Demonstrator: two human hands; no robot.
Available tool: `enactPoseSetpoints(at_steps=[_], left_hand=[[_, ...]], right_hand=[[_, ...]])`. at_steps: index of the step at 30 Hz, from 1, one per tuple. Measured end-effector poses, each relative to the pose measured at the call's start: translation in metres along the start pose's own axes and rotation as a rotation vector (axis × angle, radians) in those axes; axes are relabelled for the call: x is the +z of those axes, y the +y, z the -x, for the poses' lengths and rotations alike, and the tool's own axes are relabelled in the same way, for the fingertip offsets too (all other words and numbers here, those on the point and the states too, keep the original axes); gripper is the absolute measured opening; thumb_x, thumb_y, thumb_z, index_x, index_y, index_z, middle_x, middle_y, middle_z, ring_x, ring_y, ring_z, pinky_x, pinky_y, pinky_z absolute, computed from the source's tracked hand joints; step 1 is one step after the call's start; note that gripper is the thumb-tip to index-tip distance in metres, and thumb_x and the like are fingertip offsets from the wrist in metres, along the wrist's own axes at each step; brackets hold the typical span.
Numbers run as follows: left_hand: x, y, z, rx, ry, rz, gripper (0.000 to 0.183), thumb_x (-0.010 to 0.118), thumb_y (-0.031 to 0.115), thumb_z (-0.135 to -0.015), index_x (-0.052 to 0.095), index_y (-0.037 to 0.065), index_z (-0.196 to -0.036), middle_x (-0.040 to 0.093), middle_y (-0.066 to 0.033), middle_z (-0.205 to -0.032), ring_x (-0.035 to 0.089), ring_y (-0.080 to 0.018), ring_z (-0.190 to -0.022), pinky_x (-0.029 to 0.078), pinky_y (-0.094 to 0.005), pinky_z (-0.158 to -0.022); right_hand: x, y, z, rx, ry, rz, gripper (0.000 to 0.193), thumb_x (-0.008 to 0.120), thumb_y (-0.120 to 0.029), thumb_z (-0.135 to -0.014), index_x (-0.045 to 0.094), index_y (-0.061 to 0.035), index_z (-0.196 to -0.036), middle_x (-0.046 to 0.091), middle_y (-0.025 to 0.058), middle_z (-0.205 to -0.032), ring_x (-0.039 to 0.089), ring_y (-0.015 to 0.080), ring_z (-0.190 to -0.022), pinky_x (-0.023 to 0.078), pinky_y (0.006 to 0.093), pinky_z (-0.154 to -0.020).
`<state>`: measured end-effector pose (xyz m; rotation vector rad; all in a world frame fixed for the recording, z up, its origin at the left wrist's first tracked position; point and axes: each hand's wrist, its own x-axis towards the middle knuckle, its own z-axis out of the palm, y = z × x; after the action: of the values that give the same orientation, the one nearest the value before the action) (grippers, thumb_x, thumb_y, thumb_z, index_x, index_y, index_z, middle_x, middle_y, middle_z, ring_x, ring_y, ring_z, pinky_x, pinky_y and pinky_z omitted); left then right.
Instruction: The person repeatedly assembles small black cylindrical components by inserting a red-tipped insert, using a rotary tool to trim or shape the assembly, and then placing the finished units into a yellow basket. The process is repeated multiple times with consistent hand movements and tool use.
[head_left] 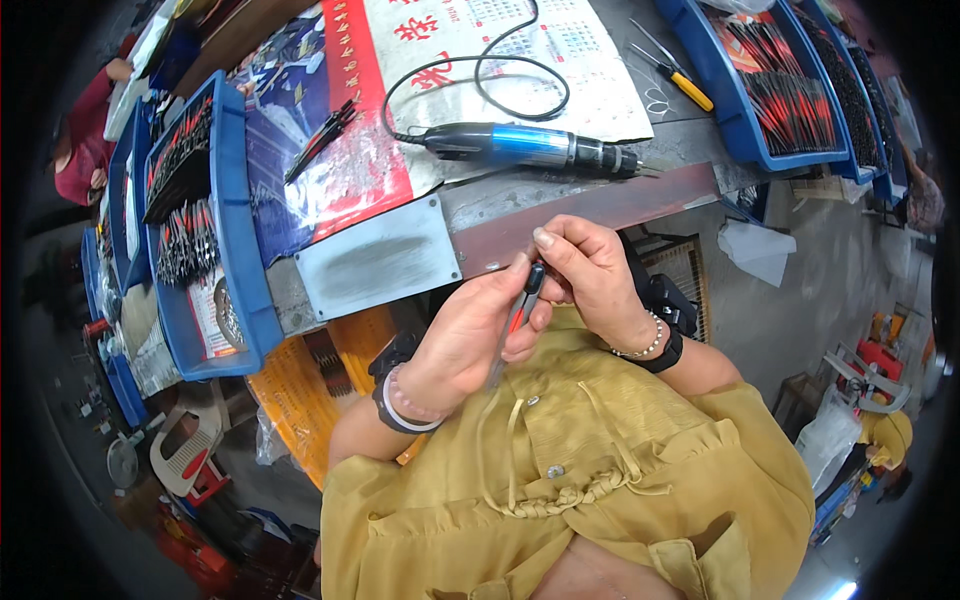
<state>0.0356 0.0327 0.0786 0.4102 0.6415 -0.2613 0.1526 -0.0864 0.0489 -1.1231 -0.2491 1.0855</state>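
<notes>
Close to my chest, at the table's near edge, my left hand (481,331) is closed around a slim pen-like piece (518,318) with a rounded black end and a red and grey body. Its black end points up, and its lower part runs down past my fingers. Right beside that end, my right hand (592,272) is closed in a pinch; whatever lies between its thumb and finger is too small to make out. On the table beyond my hands lies a blue and black electric screwdriver (525,146), its bit toward the right and its cord looping behind.
Blue bins (262,318) of slender black and red pieces stand at left, and more bins (775,160) at right. A worn metal plate (380,258) lines the table's near edge. Beyond are a calendar sheet (600,60), loose black pieces (322,138) and a yellow-handled tool (685,87).
</notes>
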Motion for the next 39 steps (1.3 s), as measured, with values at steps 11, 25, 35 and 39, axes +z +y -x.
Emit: enactPoseSetpoints(at_steps=[11, 25, 35, 39], left_hand=[[-0.027, -0.01, 0.032, 0.23, -0.024, -0.251, 0.028, 0.048, 0.023, -0.101, 0.062, -0.002, -0.103, 0.059, -0.003, -0.077, 0.048, -0.0062, -0.053, 0.037, -0.0198, -0.049], [-0.091, -0.036, 0.08, 0.413, -0.066, 0.17, 0.034, 0.044, 0.02, -0.102, 0.054, -0.004, -0.124, 0.067, -0.0134, -0.103, 0.068, -0.0191, -0.089, 0.056, -0.0327, -0.082], [-0.095, -0.059, 0.072, 0.881, 0.17, 0.23, 0.035, 0.048, 0.022, -0.102, 0.051, -0.001, -0.128, 0.067, -0.0113, -0.108, 0.062, -0.0167, -0.103, 0.048, -0.0326, -0.092], [-0.085, -0.064, 0.061, 0.871, 0.131, 0.234, 0.034, 0.047, 0.021, -0.102, 0.052, -0.001, -0.127, 0.066, -0.0096, -0.103, 0.058, -0.0191, -0.114, 0.046, -0.0325, -0.095]], right_hand=[[0.028, 0.007, 0.003, 0.007, -0.126, 0.116, 0.021, 0.056, -0.017, -0.099, 0.061, -0.0025, -0.084, 0.056, -0.0042, -0.069, 0.047, 0.0009, -0.059, 0.037, 0.0181, -0.052], [0.079, 0.048, -0.004, 0.028, -0.114, 0.282, 0.02, 0.057, -0.019, -0.098, 0.064, -0.0015, -0.093, 0.059, -0.0012, -0.074, 0.047, 0.0018, -0.06, 0.038, 0.0185, -0.052], [0.084, 0.055, 0.02, -0.588, -0.486, 1.112, 0.024, 0.075, -0.008, -0.076, 0.062, -0.003, -0.095, 0.062, 0.0082, -0.076, 0.061, 0.0207, -0.058, 0.049, 0.0299, -0.053], [0.079, 0.063, 0.022, -0.634, -0.534, 1.17, 0.022, 0.075, -0.011, -0.075, 0.06, -0.0041, -0.089, 0.064, 0.0112, -0.083, 0.063, 0.0293, -0.064, 0.05, 0.036, -0.053]])
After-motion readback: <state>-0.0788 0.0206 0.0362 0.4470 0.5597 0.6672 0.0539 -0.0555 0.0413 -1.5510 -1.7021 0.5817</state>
